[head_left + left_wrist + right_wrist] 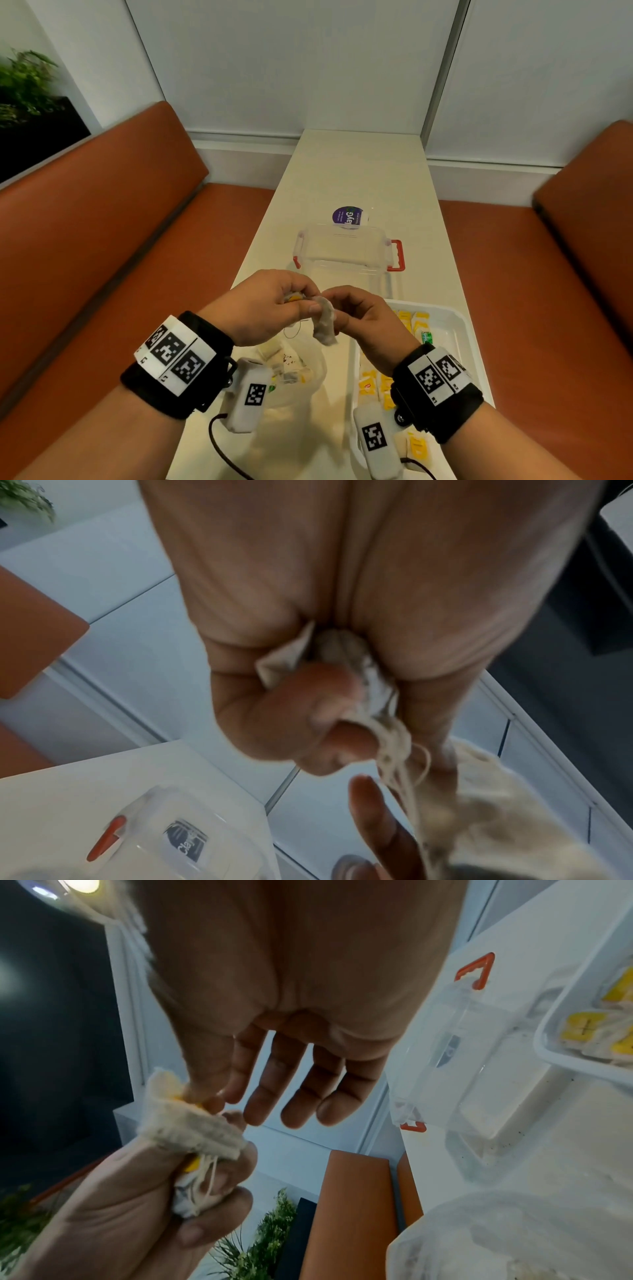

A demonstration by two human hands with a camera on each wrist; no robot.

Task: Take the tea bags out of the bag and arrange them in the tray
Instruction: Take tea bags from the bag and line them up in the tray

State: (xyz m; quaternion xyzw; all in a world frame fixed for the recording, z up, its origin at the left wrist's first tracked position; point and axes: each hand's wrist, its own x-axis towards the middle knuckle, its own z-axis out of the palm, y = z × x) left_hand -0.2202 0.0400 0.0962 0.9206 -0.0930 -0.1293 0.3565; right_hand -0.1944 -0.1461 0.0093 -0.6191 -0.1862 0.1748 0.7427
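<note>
Both hands are raised together above the table. My left hand (274, 305) grips a small bundle of tea bags (346, 647) with a yellow tag and loose strings, fingers curled round it. My right hand (356, 318) pinches one white tea bag (323, 325) between thumb and forefinger, its other fingers (301, 1091) stretched out. That tea bag (185, 1121) still touches the bundle in the left hand (130, 1204). Below the left wrist lies the clear plastic bag (308, 373) with several tea bags inside. The white tray (459, 318) at the right holds several yellow-tagged tea bags.
A clear plastic box with red latches (346, 250) stands on the narrow white table (359, 171) just beyond the hands, with a purple round label (347, 216) behind it. Orange benches flank the table. Wrist-camera cables trail at the near edge.
</note>
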